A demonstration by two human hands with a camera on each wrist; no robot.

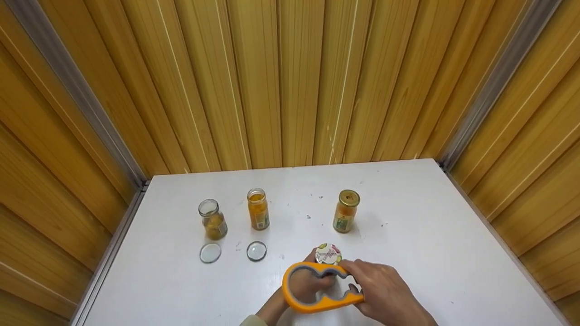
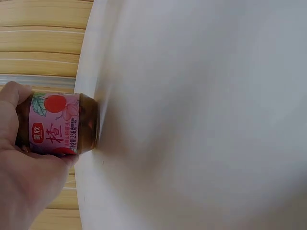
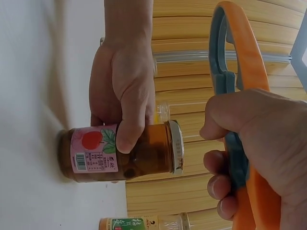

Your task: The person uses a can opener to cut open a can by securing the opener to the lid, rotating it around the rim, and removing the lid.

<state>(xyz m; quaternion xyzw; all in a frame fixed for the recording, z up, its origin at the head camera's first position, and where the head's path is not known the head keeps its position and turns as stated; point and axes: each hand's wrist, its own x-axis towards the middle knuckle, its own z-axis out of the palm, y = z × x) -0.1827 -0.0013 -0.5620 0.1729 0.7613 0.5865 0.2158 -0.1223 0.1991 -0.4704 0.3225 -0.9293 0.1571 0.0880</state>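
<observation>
My left hand (image 1: 301, 285) grips a glass jar with a pink hawthorn label (image 2: 55, 122), which stands upright on the table. Its patterned lid (image 1: 328, 254) is on. In my right hand (image 1: 387, 292) is an orange jar opener (image 1: 312, 308) with a grey toothed inner edge, held above and in front of the jar. In the right wrist view, the opener (image 3: 249, 57) is apart from the lid (image 3: 176, 147), and my left thumb (image 3: 130, 129) lies across the jar's side. The opener partly covers my left hand in the head view.
An open jar of yellowish fruit (image 1: 215, 227) and an open jar of orange contents (image 1: 258, 213) stand at the left. Two loose lids, one left (image 1: 210, 253) and one right (image 1: 257, 251), lie before them. A gold-lidded jar (image 1: 344, 217) stands behind my hands.
</observation>
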